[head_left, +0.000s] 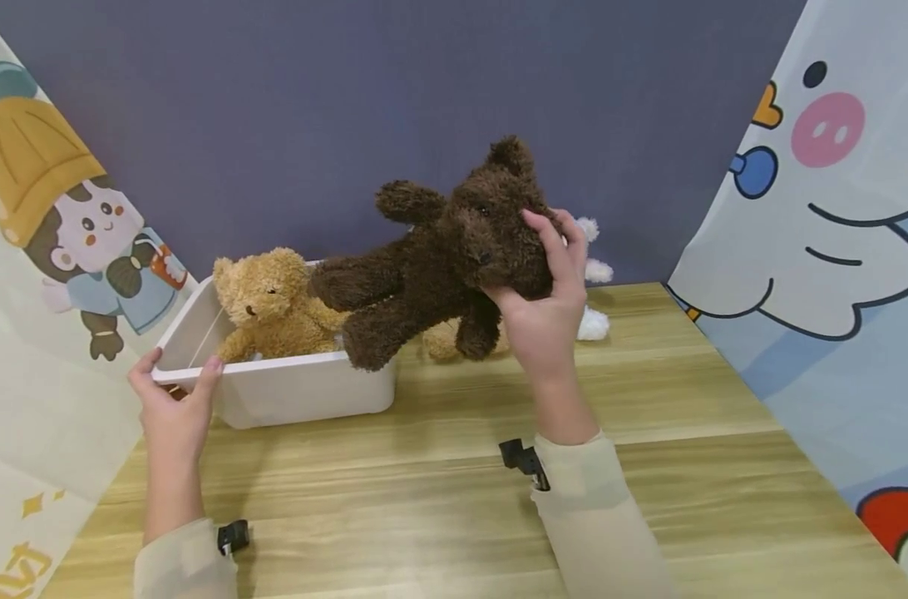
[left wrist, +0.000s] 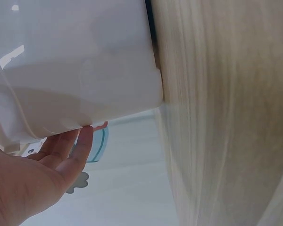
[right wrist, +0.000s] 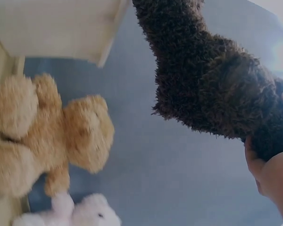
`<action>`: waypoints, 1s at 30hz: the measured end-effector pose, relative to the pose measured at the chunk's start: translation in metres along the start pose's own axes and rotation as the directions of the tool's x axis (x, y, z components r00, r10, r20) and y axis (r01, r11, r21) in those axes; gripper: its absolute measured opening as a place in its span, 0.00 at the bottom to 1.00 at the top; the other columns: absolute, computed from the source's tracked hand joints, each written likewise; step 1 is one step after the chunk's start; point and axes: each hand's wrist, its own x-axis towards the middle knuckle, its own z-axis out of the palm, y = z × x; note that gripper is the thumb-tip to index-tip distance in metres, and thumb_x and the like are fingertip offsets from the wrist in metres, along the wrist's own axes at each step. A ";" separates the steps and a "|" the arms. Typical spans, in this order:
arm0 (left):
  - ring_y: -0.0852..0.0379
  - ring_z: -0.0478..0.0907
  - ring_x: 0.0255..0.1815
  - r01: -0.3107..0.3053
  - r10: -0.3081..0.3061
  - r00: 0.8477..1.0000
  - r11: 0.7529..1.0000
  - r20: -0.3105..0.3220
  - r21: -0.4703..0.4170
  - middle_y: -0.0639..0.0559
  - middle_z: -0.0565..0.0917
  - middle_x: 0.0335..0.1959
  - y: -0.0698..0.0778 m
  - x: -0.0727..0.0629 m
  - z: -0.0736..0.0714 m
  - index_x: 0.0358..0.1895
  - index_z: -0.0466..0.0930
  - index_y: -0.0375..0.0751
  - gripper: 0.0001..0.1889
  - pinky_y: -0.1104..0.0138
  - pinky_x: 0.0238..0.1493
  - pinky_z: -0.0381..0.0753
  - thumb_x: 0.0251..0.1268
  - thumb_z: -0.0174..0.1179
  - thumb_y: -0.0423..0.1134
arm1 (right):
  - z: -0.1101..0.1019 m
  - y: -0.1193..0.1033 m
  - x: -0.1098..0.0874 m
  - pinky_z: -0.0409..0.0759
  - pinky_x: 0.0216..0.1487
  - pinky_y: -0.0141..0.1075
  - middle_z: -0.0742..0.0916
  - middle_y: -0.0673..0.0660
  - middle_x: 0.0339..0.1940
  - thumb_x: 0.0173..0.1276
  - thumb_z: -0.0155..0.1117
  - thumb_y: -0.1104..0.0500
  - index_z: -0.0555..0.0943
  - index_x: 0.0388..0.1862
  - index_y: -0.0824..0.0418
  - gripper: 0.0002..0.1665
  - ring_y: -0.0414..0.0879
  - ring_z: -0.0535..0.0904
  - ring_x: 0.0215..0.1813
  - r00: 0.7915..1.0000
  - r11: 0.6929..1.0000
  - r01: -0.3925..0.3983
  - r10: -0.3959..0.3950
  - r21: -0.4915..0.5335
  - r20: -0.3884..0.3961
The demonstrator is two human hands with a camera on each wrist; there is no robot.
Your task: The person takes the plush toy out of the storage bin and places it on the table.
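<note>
My right hand (head_left: 547, 312) grips a dark brown teddy bear (head_left: 454, 241) by the head, holding it tilted in the air with its legs over the right end of a white plastic bin (head_left: 304, 391). In the right wrist view the brown bear (right wrist: 212, 80) hangs above the tabletop. A light tan teddy bear (head_left: 274, 304) sits inside the bin. At the bin's left front corner my left hand (head_left: 173, 408) holds the rim, thumb on the near side; the left wrist view shows its fingers (left wrist: 80, 146) against the outer wall.
Behind the brown bear, another tan teddy bear (right wrist: 47, 132) sits on the table beside the bin, next to a white plush toy (right wrist: 92, 212). A dark blue-grey panel (head_left: 349, 100) stands at the back, with cartoon-printed panels at both sides. The wooden tabletop (head_left: 394, 507) extends toward me.
</note>
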 end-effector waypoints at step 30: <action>0.46 0.71 0.72 0.015 -0.015 1.000 1.000 0.006 -0.001 0.36 0.69 0.80 0.004 -0.003 -0.001 0.82 0.47 0.73 0.46 0.58 0.78 0.71 0.69 0.67 0.61 | -0.078 0.007 0.015 0.75 0.59 0.26 0.75 0.63 0.75 0.52 0.70 0.86 0.85 0.61 0.68 0.36 0.49 0.70 0.76 0.949 0.981 0.168 -0.135 -0.096 0.283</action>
